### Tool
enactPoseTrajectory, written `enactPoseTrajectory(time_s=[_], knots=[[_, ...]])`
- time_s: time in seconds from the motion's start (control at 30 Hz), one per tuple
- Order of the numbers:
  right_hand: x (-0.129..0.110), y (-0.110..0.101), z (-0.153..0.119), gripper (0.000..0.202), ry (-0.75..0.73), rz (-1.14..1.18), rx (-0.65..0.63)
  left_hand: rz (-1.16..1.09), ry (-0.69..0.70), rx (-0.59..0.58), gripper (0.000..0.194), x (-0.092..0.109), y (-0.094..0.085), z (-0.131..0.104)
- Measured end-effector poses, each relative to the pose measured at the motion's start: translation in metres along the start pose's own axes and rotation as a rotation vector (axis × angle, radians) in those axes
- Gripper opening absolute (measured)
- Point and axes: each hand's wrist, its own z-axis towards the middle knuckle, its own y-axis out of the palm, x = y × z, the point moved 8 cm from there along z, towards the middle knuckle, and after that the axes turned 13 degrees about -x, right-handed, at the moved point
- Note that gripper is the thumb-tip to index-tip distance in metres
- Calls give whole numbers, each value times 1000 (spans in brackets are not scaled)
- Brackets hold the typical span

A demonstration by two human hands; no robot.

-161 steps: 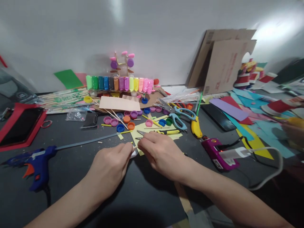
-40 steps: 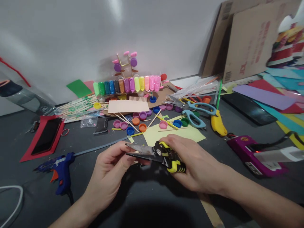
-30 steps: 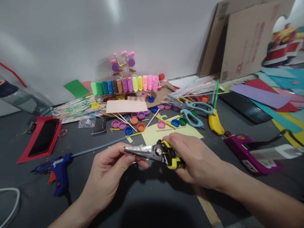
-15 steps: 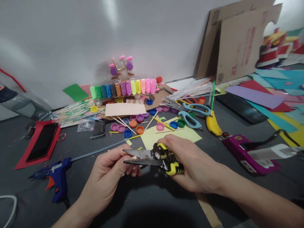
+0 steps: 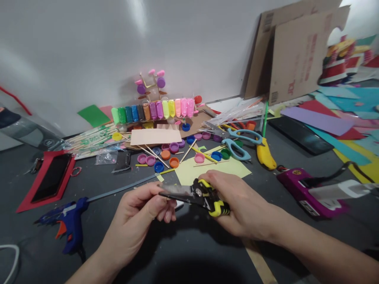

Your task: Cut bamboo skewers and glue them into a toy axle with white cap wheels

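Note:
My right hand (image 5: 237, 203) is wrapped round the black-and-yellow handles of a pair of scissors (image 5: 177, 193). Their blades are nearly closed and point left, with the tips at the fingers of my left hand (image 5: 145, 209). My left thumb and index finger are pinched together at the blade tips, and what they hold is hidden. A small white bit (image 5: 179, 204) shows just below the blades. Beyond the hands, a pale yellow paper sheet (image 5: 239, 169) lies with thin sticks and coloured round caps (image 5: 174, 162) on and around it.
A blue glue gun (image 5: 74, 225) with a long glue stick lies at left, near a phone (image 5: 53, 177) on red paper. Blue-handled scissors (image 5: 245, 136), a yellow cutter (image 5: 265, 154) and a purple power strip (image 5: 310, 193) are at right. Clay packs (image 5: 154, 110) stand at the back.
The scissor blades have come together from an open position. The pale tip seen between them earlier is out of sight. My right hand has shifted very slightly.

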Motion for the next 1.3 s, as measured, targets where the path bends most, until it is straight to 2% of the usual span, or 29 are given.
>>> enactPoseTrajectory(time_s=[0.1,0.27,0.47,0.67,0.9,1.07,1.3], knots=[[2,3,1,40,34,43,-44,11,-9,79,13,-1,-7,-1],[2,4,1,43,40,4,-36,92,7,123,18,-1,-13,-4],[-3,2,-1,39,10,-51,-13,93,1,88,26,-3,-10,-4],[-2,3,-1,37,29,-34,-8,58,6,54,23,1,-2,-2],[1,6,1,41,35,60,-30,-10,-7,18,24,-2,-3,-2],[1,6,1,39,43,48,-72,-5,-12,-28,27,-6,-4,-2],[0,5,-2,35,17,-27,-41,-51,-22,-27,22,-4,1,0]])
